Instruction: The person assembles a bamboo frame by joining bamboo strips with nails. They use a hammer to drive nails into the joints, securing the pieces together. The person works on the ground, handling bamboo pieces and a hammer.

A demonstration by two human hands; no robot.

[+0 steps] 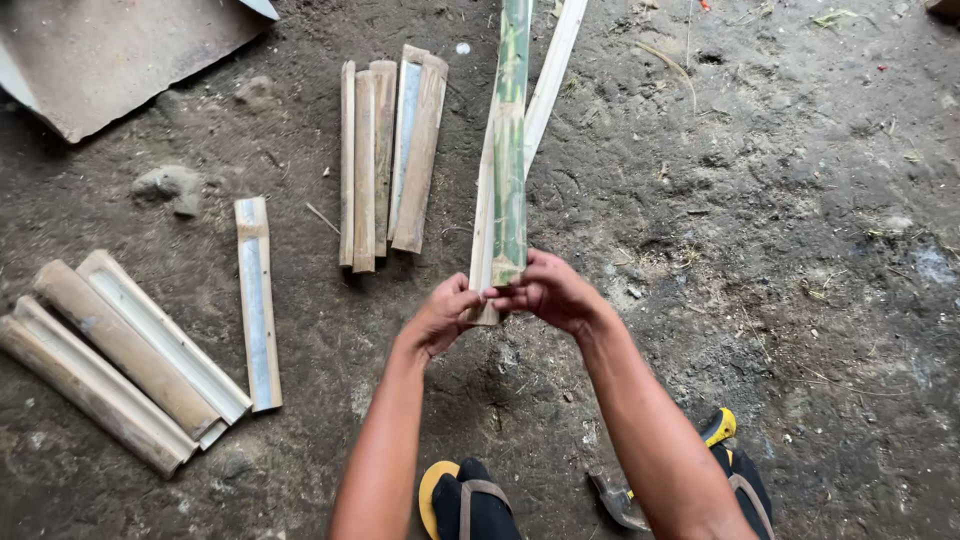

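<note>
A long green bamboo piece (pixel 510 150) stretches away from me over the dirt floor, split lengthwise into a green half and a pale half. My left hand (pixel 445 315) grips the near end of the pale half. My right hand (pixel 550 292) grips the near end of the green half. The two hands touch at the split end. The far end runs out of the top of the view.
Split bamboo slats (pixel 385 150) lie in a row to the left. A single slat (pixel 257 300) and several wider halves (pixel 120 355) lie further left. A flat board (pixel 100 50) sits top left. A blade tool (pixel 615 500) rests between my sandalled feet (pixel 470 500).
</note>
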